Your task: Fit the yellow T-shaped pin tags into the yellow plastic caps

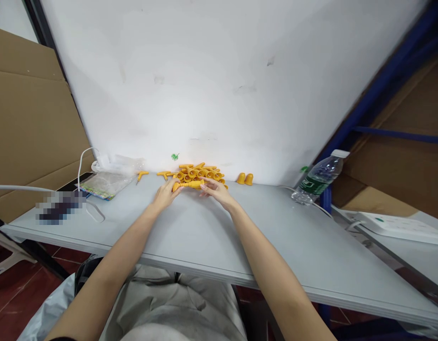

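A pile of yellow plastic T-shaped parts (199,173) lies on the grey table (211,237) against the white wall. At the pile's near edge, my left hand (166,193) and my right hand (216,190) both grip one long yellow piece (190,185), one hand at each end. Fingers of both hands are curled round it. Two loose yellow T-parts (142,175) lie left of the pile. Two small yellow caps (245,179) stand to its right.
A clear plastic bag (107,183), a white cable (84,158) and a dark phone lie at the table's left. A water bottle (320,177) lies on its side at the right. Cardboard stands left and right; a white power strip (396,226) rests on a neighbouring table.
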Demonstrator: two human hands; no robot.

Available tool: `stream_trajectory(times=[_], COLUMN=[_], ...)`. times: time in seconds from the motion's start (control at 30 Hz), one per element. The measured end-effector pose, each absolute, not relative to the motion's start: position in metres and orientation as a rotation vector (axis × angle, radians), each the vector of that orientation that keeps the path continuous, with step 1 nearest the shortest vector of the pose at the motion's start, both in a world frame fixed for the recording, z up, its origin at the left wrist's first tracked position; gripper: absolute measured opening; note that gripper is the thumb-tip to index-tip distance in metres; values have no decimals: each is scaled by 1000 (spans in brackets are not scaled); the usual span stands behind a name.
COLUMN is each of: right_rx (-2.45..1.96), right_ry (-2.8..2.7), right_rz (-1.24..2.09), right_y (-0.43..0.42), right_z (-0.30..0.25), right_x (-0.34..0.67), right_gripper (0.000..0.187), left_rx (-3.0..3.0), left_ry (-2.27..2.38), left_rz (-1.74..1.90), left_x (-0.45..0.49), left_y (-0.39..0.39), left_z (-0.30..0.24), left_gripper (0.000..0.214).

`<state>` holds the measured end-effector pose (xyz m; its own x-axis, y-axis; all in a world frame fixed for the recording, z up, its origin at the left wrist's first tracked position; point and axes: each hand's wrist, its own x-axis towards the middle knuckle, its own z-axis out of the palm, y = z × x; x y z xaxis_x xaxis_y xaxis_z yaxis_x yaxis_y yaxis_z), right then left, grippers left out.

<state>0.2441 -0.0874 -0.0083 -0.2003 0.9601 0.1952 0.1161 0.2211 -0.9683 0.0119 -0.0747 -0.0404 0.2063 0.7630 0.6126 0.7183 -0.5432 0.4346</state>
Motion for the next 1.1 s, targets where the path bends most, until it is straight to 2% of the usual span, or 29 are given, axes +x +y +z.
stream_trajectory(times=[0.33, 0.63, 0.8, 0.93, 1.1], right_rx=[-1118, -1129, -1074, -1031, -1064], right_ry=[-1464, -1180, -963, -935, -944], right_rz=[1112, 1368, 1520, 1327, 769], right_y=[-91, -94, -93, -83, -59], right_z=[-5, -5, 1, 9, 21], right_x=[232, 220, 216, 226, 244], right_gripper=[49, 42, 31, 32, 48], left_rx=[2424, 2439, 2396, 2251, 2163], left_ry=[1469, 1443, 1327, 1323, 1357], left_rz=[1266, 1274, 1301, 1404, 1437], left_x=[11, 12, 13, 9, 3], left_y=[-77, -77, -79, -75, -68], left_z=[-41, -42, -41, -43, -49], left_gripper=[24, 26, 43, 53, 47])
